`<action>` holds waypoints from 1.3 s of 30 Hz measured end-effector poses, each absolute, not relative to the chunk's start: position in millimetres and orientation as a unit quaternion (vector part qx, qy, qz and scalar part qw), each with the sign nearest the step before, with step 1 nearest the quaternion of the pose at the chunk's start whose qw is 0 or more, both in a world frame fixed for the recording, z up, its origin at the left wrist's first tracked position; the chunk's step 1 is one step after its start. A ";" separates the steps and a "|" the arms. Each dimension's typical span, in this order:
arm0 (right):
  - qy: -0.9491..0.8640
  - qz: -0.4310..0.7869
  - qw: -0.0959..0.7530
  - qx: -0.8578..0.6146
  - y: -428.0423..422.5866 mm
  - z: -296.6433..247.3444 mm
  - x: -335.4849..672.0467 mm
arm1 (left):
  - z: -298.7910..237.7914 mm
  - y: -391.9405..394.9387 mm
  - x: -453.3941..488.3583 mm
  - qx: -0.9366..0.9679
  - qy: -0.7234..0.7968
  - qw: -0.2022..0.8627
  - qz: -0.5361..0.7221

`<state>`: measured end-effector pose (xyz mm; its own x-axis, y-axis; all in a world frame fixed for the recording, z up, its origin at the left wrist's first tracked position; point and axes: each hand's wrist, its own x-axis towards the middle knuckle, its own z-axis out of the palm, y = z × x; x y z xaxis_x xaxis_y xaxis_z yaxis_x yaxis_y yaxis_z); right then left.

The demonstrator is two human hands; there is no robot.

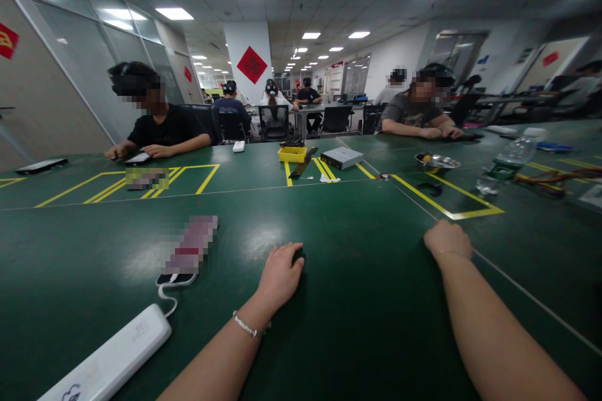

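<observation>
My left hand [282, 272] rests on the green table [357, 301], palm down, its fingers stretched out and holding nothing. A beaded bracelet [245, 324] circles that wrist. Further right, my right hand [448, 239] lies on the table with its fingers curled in; nothing shows in it. It is close to a thin seam line and the near corner of a yellow tape outline [477, 213]. To the left of my left hand is a phone [192, 247] with a blurred screen. A white cable [168, 297] runs from it toward a long white device [113, 351].
Ahead stand a yellow tray [292, 155] of dark items, a grey box [342, 158], a metal bowl [437, 162] and a plastic bottle [510, 160]. Cables [540, 183] lie at right. Two people sit across the table; others sit farther back.
</observation>
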<state>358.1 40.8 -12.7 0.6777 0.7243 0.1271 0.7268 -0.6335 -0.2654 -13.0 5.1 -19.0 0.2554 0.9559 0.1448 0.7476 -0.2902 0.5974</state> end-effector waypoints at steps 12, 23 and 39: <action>-0.430 -0.027 0.146 -0.891 44.5 -17.0 355.5 | -17.4 4.9 -13.5 0.767 0.551 0.207 0.254; -0.446 -0.046 0.168 -0.878 44.7 -12.9 351.6 | -16.7 3.8 -14.4 0.769 0.550 0.207 0.253; -0.699 0.338 0.361 -0.517 -5.6 -5.3 119.6 | -12.7 -13.7 -10.3 0.751 0.578 0.182 0.262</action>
<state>119.6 -5.6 -5.3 -0.2061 0.9661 0.1557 0.4791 0.2384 -0.8448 -10.3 -13.7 -12.7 0.1936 0.9637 0.1837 0.7729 -0.2652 0.5764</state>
